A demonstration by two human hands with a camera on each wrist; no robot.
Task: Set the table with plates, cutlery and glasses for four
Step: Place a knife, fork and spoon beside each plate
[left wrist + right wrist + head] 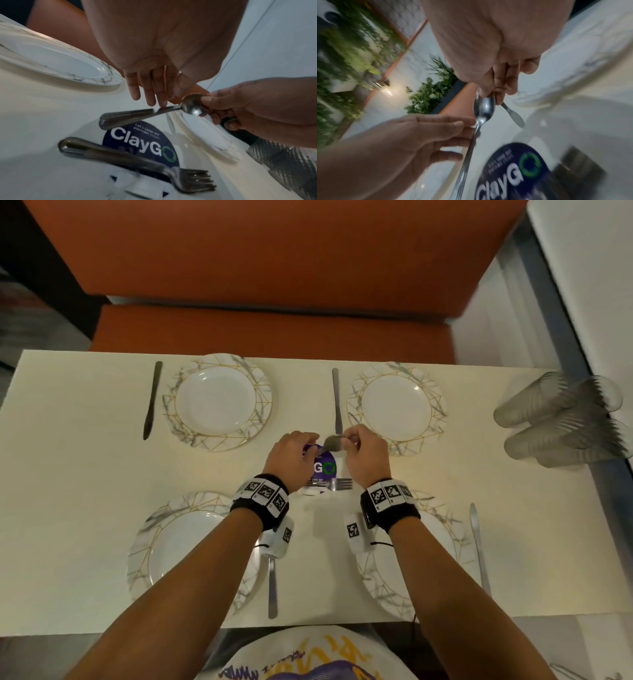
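A metal spoon [331, 442] hangs just above the table centre between both hands. My right hand [347, 440] pinches its bowl [484, 108]. My left hand [310, 449] pinches the neck of the handle [128, 117] between thumb and fingertips. Several forks [342, 483] lie stacked just below the hands, on a round purple sticker [142, 146]. Marble-rimmed plates stand at far left [219, 402], far right [395, 405], near left [181, 546] and near right [435, 546]. A knife lies beside each: [152, 400], [337, 402], [272, 587], [478, 546].
Stacks of clear plastic cups [555, 419] lie on their sides at the table's right end. An orange bench [267, 330] runs along the far edge of the white table [85, 467]. My body is against the near edge.
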